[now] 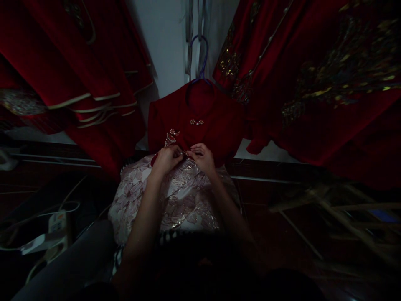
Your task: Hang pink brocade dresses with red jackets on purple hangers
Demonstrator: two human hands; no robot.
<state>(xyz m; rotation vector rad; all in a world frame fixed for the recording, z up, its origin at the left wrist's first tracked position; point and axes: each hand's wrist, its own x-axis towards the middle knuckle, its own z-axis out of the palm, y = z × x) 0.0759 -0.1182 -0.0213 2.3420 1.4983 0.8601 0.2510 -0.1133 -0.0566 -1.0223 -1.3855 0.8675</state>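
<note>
A dark red garment hangs on a blue hanger in front of me, with a pearl clasp at its collar and a beaded fan-shaped ornament on its chest. My left hand is closed in a pinch on the red fabric just under that ornament. My right hand is also closed, fingers pressed on the fabric beside it. What the fingertips hold is too small to see. A pale floral brocade cloth lies under my forearms.
Red embroidered garments hang at the left and right. A white power strip with cords lies on the dark floor at lower left. Wooden slats show dimly at right. A white wall stands behind.
</note>
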